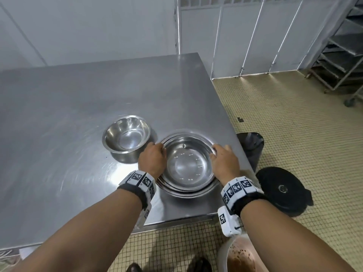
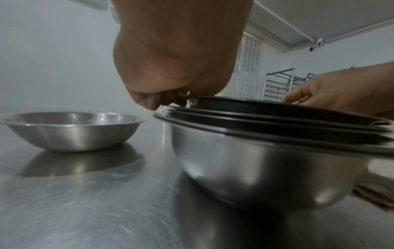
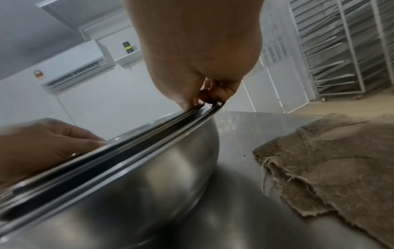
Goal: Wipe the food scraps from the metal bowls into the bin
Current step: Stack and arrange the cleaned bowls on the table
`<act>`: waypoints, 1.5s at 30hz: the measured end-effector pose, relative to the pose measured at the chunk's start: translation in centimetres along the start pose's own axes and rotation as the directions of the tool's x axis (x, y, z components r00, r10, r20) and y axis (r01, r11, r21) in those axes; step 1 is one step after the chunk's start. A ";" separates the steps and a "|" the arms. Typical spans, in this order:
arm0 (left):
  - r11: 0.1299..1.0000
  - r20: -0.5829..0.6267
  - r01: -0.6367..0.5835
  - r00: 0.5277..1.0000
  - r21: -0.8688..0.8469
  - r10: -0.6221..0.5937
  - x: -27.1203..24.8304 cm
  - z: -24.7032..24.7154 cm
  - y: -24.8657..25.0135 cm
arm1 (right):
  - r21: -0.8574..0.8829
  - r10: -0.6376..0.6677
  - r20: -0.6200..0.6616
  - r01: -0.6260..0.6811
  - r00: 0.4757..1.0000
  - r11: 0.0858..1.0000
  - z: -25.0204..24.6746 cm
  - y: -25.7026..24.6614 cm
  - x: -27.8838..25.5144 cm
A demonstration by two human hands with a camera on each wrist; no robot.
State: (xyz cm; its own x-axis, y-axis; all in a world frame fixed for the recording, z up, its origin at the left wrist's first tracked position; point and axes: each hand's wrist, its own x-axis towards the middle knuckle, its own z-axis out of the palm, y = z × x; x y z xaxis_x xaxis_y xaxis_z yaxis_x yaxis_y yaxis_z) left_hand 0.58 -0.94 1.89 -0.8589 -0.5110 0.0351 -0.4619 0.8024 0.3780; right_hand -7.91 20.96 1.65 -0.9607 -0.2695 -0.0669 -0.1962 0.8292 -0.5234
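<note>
A stack of nested metal bowls [image 1: 188,163] stands near the table's right front corner, and the top bowl's inside looks bare and shiny. My left hand [image 1: 160,149] pinches the stack's left rim; in the left wrist view its fingertips [image 2: 170,101] curl at the topmost bowl's edge. My right hand [image 1: 215,150] grips the right rim, with its fingertips [image 3: 213,96] closed over the stacked rims [image 3: 149,134]. A smaller single metal bowl [image 1: 126,138] stands to the left and looks clean. Beside the table's right edge an open black bin [image 1: 251,148] stands on the floor.
A brown cloth [image 3: 332,165] lies on the steel table [image 1: 59,114] right of the stack. The bin's black lid [image 1: 280,189] lies on the tiled floor. A white bucket [image 1: 241,256] with brown residue stands under my right forearm. A metal tray rack [image 1: 341,46] is far right.
</note>
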 end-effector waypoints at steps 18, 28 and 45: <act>0.956 -0.008 0.095 0.995 -0.278 -0.101 4.7 -3.6 -8.2 | -0.011 -0.051 -0.013 0.051 0.999 0.999 2.2 -10.8 4.1; 0.927 0.155 0.298 0.951 -0.227 -0.267 9.3 -7.2 -20.3 | 0.051 -0.008 0.168 -0.001 0.986 0.999 10.2 -22.7 7.0; 0.800 0.190 0.271 0.962 -0.535 -0.198 12.1 -9.0 -21.7 | 0.115 0.237 0.143 -0.254 0.961 0.960 13.5 -24.1 8.5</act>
State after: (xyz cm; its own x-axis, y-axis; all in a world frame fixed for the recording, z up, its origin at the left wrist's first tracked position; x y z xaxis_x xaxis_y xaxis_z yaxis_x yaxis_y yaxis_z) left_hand 2.21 -27.33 2.42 -0.7762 -0.5920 -0.2170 -0.4837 0.3385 0.8071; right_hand -8.70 -7.95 2.25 -0.9417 -0.1324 -0.3094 0.0779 0.8087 -0.5830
